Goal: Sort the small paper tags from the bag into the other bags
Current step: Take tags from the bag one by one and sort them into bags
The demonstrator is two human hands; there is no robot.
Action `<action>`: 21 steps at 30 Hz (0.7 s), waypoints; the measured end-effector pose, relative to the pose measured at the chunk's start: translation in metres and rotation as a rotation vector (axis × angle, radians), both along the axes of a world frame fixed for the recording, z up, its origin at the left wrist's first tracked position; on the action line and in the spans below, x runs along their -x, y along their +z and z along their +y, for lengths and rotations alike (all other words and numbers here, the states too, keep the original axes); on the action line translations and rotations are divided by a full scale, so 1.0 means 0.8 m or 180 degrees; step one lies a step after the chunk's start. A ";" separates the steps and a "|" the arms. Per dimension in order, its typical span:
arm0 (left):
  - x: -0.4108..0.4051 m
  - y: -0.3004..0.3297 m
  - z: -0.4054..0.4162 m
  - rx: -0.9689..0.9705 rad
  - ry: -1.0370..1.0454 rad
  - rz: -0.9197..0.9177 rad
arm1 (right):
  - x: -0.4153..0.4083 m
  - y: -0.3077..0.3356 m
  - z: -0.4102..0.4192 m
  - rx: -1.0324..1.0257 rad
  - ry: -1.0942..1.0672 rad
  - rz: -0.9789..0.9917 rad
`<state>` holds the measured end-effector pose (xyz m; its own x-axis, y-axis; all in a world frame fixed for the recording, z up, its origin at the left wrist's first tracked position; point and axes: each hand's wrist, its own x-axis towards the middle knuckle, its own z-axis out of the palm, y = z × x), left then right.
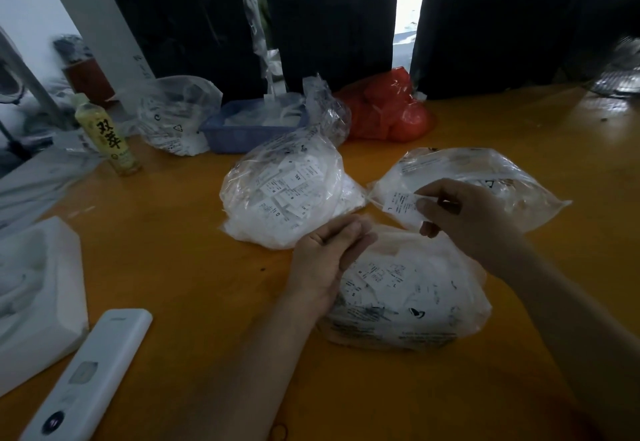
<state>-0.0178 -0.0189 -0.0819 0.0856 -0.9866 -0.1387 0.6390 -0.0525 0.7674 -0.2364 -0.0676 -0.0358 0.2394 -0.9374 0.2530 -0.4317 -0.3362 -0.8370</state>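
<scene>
Nearest the camera, a long white plastic remote control (86,376) lies on the orange tabletop (180,250), just beside a white moulded foam tray (38,288) at the left edge.

Further in, a clear plastic bag of small white paper tags (408,288) sits between the person's forearms. The left hand (327,257) hovers at that bag's left edge, palm turned inward, fingers straight and pressed together, holding nothing. The right hand (464,213) pinches a single white printed paper tag (403,203) between thumb and fingertips, holding it over the mouth of a flatter clear plastic bag (485,177) on the right. A fuller clear bag with size-marked tags (287,198) stands left of that, close beside it.

Behind these lie a blue plastic basket (242,128) of white items, another clear bag (176,114) to its left, a red plastic bag (388,108) to its right, and a yellow-labelled drink bottle (107,134) standing upright. Tall black bags (329,17) wall off the table's far side.
</scene>
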 end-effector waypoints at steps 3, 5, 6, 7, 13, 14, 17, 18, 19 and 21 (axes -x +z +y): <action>0.000 0.001 0.000 0.0033 -0.0025 -0.0019 | -0.002 0.003 0.007 0.0202 0.0056 0.0133; 0.000 0.001 0.001 0.0038 -0.0028 -0.0052 | -0.004 0.003 0.010 0.0249 0.0075 0.0251; 0.001 0.002 0.002 0.0032 -0.0028 -0.0072 | -0.005 0.003 0.011 0.0266 0.0064 0.0316; 0.001 0.002 0.002 0.0028 -0.0032 -0.0091 | -0.005 0.002 0.012 0.0288 0.0042 0.0390; 0.003 0.005 0.005 0.0086 -0.0042 -0.0214 | -0.012 -0.003 0.015 0.0412 0.0013 0.0756; 0.003 0.005 0.005 0.0095 -0.0037 -0.0242 | -0.012 -0.003 0.015 0.0424 0.0007 0.0778; 0.005 0.004 0.006 0.0122 -0.0014 -0.0432 | -0.012 -0.004 0.016 0.0436 0.0055 0.0947; 0.005 0.003 0.007 0.0123 -0.0002 -0.0541 | -0.012 -0.004 0.016 0.0432 0.0088 0.1030; 0.006 0.003 0.008 0.0120 0.0007 -0.0655 | -0.012 -0.004 0.015 0.0424 0.0115 0.1099; 0.007 0.003 0.009 0.0129 0.0032 -0.0819 | -0.012 -0.004 0.015 0.0407 0.0132 0.1134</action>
